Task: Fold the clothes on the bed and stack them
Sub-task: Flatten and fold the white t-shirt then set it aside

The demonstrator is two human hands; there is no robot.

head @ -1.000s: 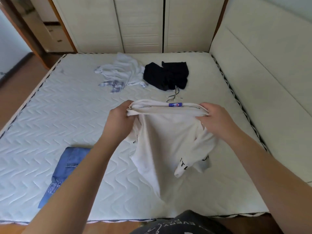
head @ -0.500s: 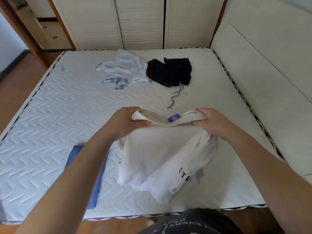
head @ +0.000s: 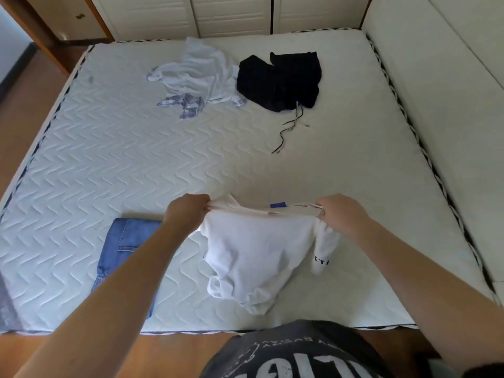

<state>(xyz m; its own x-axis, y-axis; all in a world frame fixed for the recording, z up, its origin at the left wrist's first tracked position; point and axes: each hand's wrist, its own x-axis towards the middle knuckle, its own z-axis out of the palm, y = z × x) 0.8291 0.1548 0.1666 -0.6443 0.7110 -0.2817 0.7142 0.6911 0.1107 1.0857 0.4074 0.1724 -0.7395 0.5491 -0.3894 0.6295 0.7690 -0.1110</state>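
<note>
While the left hand (head: 188, 211) and right hand (head: 342, 215) pinch the top edge of the white shirt (head: 256, 255), it hangs onto the bed (head: 136, 159), beside folded jeans (head: 122, 241).

A: Head view, single, wide-angle. Where from?
B: Standing at the near edge of the bed (head: 109, 148), looking forward and down; wardrobe doors (head: 231, 15) beyond its far edge. Near edge close, directly below.

Bed (head: 114, 148): folded jeans (head: 122, 241) near edge, white shirt (head: 199, 75) beside black garment (head: 281, 80), possibly shorts, far side.
</note>
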